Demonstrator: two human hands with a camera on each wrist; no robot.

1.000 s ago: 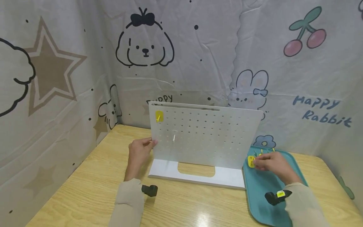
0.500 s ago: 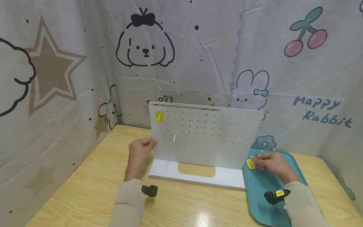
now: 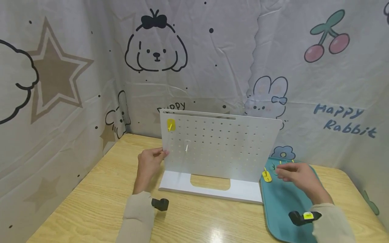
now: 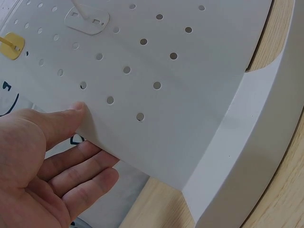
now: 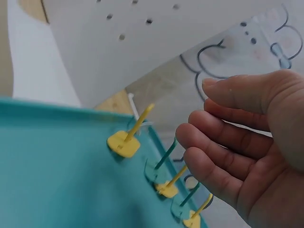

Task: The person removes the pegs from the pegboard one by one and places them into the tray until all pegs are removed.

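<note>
A white pegboard (image 3: 218, 145) stands upright on its base. My left hand (image 3: 149, 162) grips its left edge, thumb on the front and fingers behind, as the left wrist view shows. On the board hang a yellow hook (image 3: 171, 125) at upper left and a white hook (image 4: 88, 21) lower down. My right hand (image 3: 299, 177) hovers over the teal tray (image 3: 291, 209), fingers loosely bent with nothing in them. Apart from it, a yellow hook (image 5: 124, 144) lies in the tray's corner near the board, its prong pointing up.
Along the tray's far side are a green hook (image 5: 155, 170), another yellow hook (image 5: 167, 189) and more hooks. A white hook (image 5: 136, 110) sits by the tray's rim. The wooden table (image 3: 182, 216) carries everything, with a printed curtain (image 3: 212, 67) behind.
The right hand lets go of the yellow hook, which now lies in the tray slightly left of before. That hand has drawn back to the right. The left hand keeps its grip.
</note>
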